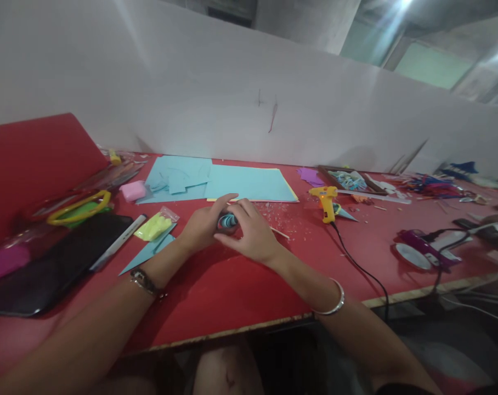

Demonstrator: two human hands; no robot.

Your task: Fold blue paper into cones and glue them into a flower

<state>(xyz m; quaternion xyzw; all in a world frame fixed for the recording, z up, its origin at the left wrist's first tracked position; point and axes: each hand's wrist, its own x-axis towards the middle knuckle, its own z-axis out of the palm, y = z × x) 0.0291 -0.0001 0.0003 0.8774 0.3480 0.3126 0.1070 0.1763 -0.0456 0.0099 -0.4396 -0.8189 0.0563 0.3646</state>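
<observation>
Between my two hands, just above the red table, is a small coil of rolled light blue paper. My left hand curls round its left side, with thumb and fingers closed on it. From the right, my right hand arches its fingers over the coil, thumb below. The fingers partly hide the coil. A thin pale stick lies beside my right hand. Sheets of light blue paper rest behind the hands, and cut blue pieces lie near my left wrist.
At the right stand a yellow glue gun with a black cord, a tray of paper bits and a purple device. A black tray, a marker, yellow clay and a pink block lie left. A white wall rises behind.
</observation>
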